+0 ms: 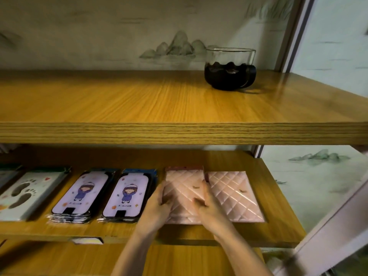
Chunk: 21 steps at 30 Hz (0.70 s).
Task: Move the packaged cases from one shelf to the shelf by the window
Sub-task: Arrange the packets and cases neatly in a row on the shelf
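A pink quilted case (184,188) lies on the lower wooden shelf (278,222), and both hands grip it. My left hand (157,208) holds its left edge, my right hand (209,206) its right edge. A second pink quilted case (237,194) lies flat just to the right, touching it. Left of the hands, two stacks of packaged cases with a cartoon girl (81,194) (126,196) lie side by side. Further left lies a white footprint case (25,192).
The upper wooden shelf (139,108) carries a glass bowl with dark contents (230,70) at the back right. A pale frame (326,222) slants along the right side. Another wooden board (59,259) runs below the lower shelf.
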Motion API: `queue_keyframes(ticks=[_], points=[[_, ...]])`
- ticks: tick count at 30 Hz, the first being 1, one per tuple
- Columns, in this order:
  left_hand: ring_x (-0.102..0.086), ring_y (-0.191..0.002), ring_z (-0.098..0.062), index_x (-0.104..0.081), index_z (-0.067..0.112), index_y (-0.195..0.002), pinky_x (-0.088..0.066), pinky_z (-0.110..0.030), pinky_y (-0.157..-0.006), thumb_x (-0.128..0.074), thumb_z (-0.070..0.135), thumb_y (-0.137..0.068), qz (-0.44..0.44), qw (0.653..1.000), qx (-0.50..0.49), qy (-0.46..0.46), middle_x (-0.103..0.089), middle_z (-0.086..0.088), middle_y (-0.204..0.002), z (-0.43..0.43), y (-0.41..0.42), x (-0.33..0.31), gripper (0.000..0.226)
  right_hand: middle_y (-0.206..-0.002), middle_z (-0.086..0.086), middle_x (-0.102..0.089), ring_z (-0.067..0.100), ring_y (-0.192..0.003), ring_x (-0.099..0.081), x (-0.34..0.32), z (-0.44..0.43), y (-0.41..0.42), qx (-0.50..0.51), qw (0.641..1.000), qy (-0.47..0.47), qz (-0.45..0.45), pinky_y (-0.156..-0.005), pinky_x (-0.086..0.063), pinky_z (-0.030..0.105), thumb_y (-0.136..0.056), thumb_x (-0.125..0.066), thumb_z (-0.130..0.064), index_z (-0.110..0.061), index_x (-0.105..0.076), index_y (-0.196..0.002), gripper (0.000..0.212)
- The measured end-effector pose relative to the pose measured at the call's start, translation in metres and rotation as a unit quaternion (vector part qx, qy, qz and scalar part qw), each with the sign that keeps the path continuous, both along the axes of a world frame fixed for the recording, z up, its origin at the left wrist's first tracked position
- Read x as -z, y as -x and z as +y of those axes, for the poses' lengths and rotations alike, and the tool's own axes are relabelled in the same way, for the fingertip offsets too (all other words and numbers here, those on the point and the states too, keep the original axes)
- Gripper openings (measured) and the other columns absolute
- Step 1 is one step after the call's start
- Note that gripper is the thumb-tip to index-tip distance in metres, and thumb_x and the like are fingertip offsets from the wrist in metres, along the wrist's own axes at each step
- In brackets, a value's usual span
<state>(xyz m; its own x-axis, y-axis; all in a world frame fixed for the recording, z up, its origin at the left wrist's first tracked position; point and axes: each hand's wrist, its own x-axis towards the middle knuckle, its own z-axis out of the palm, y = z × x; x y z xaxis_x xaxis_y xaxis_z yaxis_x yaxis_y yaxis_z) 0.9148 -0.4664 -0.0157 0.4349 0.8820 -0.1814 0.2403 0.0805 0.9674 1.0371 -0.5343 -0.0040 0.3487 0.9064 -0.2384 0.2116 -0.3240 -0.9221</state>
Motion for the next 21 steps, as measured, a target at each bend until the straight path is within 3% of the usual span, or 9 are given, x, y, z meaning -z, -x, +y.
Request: queue_keyframes(ticks=[2,4,8,11,13,15,19,21], points=[[-0.048,-0.12,-0.011,-0.033,0.022,-0.137,-0.045,-0.037,-0.102,-0.047,0.004,-0.091,-0.002,1.0,0.022,-0.006,-0.049,0.006,-0.132,-0.003,-0.005,0.0,0.051,-0.157,-0.009,-0.008,0.014,-0.143,-0.016,0.002,-0.003,-0.005,0.012,1.0,0.004,-0.01,-0.113,-0.024,0.032,-0.096,-0.041,-0.02,-0.028,-0.002,-0.148,0.065],[-0.049,-0.12,-0.011,-0.034,0.02,-0.136,-0.044,-0.038,-0.102,-0.049,0.004,-0.09,0.005,0.999,0.032,-0.01,-0.05,0.006,-0.13,-0.002,-0.008,0.0,0.051,-0.157,-0.007,-0.006,0.015,-0.143,-0.015,0.004,-0.003,-0.007,0.014,0.999,0.015,-0.03,-0.112,-0.025,0.032,-0.096,-0.042,-0.021,-0.028,0.0,-0.148,0.067],[-0.061,-0.099,-0.007,-0.04,0.018,-0.13,-0.054,-0.021,-0.074,-0.051,0.005,-0.089,0.029,0.999,0.029,-0.018,-0.059,0.004,-0.116,-0.001,-0.004,-0.003,0.045,-0.158,-0.007,0.003,0.017,-0.145,-0.005,0.008,0.0,0.002,-0.003,0.996,0.042,-0.073,-0.117,-0.018,0.04,-0.095,-0.043,-0.027,-0.029,0.007,-0.147,0.073],[-0.061,-0.089,-0.003,-0.039,0.036,-0.115,-0.053,-0.014,-0.063,-0.051,0.003,-0.088,0.02,0.999,0.045,-0.015,-0.057,0.016,-0.106,-0.009,-0.002,-0.006,0.045,-0.157,-0.006,0.012,0.017,-0.145,0.006,0.01,-0.004,0.007,-0.004,0.993,0.056,-0.105,-0.119,-0.009,0.04,-0.096,-0.043,-0.024,-0.026,0.011,-0.147,0.074],[-0.055,-0.091,0.002,-0.035,0.033,-0.126,-0.052,-0.014,-0.071,-0.052,0.001,-0.087,0.04,0.997,0.047,-0.037,-0.053,0.018,-0.109,-0.013,-0.002,-0.005,0.053,-0.157,-0.006,0.014,0.016,-0.145,0.009,0.011,-0.008,0.01,-0.004,0.991,0.054,-0.122,-0.119,-0.006,0.037,-0.096,-0.041,-0.021,-0.024,0.012,-0.146,0.073],[-0.05,-0.106,-0.002,-0.026,0.025,-0.14,-0.048,-0.021,-0.089,-0.052,-0.001,-0.086,0.063,0.996,0.042,-0.051,-0.05,0.01,-0.126,-0.013,-0.003,-0.002,0.065,-0.156,-0.006,0.014,0.015,-0.145,0.008,0.012,-0.01,0.011,-0.002,0.99,0.055,-0.129,-0.118,-0.006,0.035,-0.097,-0.041,-0.021,-0.023,0.012,-0.146,0.072],[-0.041,-0.13,-0.016,-0.022,0.027,-0.141,-0.041,-0.041,-0.105,-0.051,-0.006,-0.084,0.106,0.991,0.033,-0.07,-0.039,0.0,-0.144,-0.017,-0.005,0.002,0.072,-0.156,-0.006,0.015,0.014,-0.144,0.009,0.005,-0.016,0.013,-0.028,0.985,0.058,-0.16,-0.117,-0.005,0.033,-0.097,-0.039,-0.022,-0.023,0.01,-0.146,0.07],[-0.025,-0.139,-0.016,-0.021,0.029,-0.141,-0.032,-0.043,-0.111,-0.049,-0.006,-0.084,0.136,0.984,0.027,-0.112,-0.023,0.003,-0.152,-0.02,-0.013,0.0,0.073,-0.154,-0.013,0.01,0.013,-0.144,0.006,-0.006,-0.026,0.008,-0.033,0.988,0.04,-0.147,-0.117,-0.008,0.032,-0.098,-0.038,-0.024,-0.03,0.007,-0.146,0.066]])
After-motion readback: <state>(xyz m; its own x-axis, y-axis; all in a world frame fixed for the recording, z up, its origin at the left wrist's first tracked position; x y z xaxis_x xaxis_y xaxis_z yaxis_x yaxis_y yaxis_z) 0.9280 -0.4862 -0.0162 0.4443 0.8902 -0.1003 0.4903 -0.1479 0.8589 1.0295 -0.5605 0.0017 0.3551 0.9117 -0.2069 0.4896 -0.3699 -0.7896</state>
